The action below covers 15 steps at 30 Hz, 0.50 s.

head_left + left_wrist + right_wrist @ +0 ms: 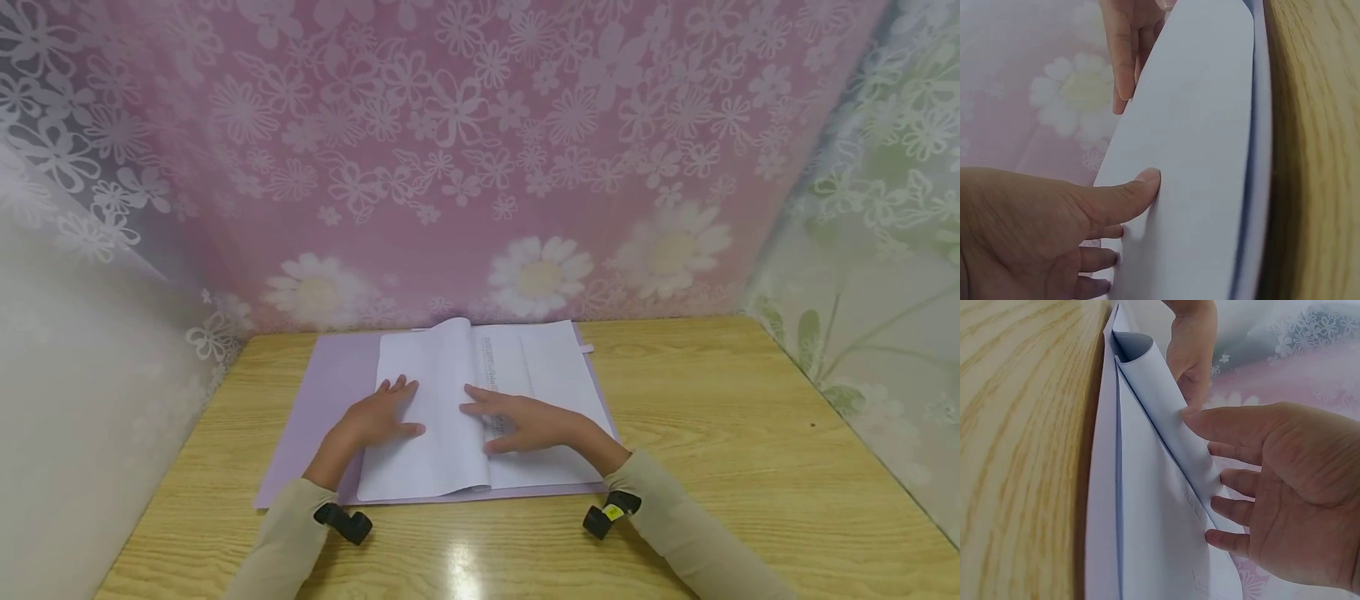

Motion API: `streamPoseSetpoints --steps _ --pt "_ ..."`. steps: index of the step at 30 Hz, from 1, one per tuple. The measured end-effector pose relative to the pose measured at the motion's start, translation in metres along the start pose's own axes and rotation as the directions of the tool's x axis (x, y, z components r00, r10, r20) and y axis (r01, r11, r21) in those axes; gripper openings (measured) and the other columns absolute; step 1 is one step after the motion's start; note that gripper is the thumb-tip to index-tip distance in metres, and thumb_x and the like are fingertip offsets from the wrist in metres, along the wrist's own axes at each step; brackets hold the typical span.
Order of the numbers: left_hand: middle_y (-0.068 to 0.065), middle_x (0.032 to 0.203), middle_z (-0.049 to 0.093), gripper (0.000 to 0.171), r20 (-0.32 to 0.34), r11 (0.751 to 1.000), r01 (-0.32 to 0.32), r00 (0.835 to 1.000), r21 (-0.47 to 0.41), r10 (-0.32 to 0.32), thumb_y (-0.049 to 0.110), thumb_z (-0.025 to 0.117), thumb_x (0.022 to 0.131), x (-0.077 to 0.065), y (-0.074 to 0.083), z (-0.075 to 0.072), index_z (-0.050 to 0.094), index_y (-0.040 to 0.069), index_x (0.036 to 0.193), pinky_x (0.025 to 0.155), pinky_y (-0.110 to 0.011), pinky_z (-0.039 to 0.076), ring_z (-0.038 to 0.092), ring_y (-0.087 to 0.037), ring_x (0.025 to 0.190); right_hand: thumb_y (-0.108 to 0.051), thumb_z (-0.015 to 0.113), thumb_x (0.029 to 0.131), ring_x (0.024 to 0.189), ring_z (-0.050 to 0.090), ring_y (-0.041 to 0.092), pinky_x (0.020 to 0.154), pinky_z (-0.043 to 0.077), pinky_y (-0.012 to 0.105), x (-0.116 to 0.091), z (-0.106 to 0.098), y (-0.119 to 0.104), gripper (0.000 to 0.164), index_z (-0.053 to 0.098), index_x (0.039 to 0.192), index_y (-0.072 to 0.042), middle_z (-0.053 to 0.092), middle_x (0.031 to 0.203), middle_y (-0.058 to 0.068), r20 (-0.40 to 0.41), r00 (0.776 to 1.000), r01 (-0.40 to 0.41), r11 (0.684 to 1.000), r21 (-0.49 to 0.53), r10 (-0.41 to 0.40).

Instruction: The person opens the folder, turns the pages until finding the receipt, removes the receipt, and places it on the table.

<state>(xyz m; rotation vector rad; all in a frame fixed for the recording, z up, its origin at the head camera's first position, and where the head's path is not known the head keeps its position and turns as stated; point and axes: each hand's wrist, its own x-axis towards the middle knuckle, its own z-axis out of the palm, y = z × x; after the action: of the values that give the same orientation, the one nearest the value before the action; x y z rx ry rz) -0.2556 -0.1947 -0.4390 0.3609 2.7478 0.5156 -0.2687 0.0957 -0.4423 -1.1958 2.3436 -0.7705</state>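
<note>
A lilac folder (330, 375) lies spread on the table with white sheets inside. One white sheet (405, 467) is turned over to the left and bulges up in a curl (1169, 400) near the middle. To the right lies a printed page (555, 367) with a column of small text. My left hand (381, 417) rests on the turned sheet with fingers spread and thumb (1141, 187) extended. My right hand (528, 419) reaches across the printed page, its straight fingers touching the curled sheet. Neither hand grips anything.
The wood-grain table (705, 417) extends around the folder. A pink flowered backdrop (450, 250) rises right behind it, with pale flowered sheeting (900, 250) at the right side. A small white tab (587, 348) sticks out from the folder's right edge.
</note>
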Motion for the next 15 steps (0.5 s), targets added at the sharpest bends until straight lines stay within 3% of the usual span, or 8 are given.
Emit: streamPoseSetpoints --steps 15 --pt "-0.022 0.166 0.028 0.079 -0.024 1.000 0.008 1.000 0.029 -0.008 0.041 0.071 0.095 0.0014 -0.0025 0.0022 0.037 0.008 0.158 0.114 -0.068 0.034 0.024 -0.046 0.153 -0.027 0.070 0.098 0.157 0.023 0.032 0.123 0.029 0.055 0.0009 -0.0052 0.0011 0.065 0.045 0.155 -0.012 0.024 0.170 0.012 -0.013 1.000 0.018 0.999 0.033 -0.017"
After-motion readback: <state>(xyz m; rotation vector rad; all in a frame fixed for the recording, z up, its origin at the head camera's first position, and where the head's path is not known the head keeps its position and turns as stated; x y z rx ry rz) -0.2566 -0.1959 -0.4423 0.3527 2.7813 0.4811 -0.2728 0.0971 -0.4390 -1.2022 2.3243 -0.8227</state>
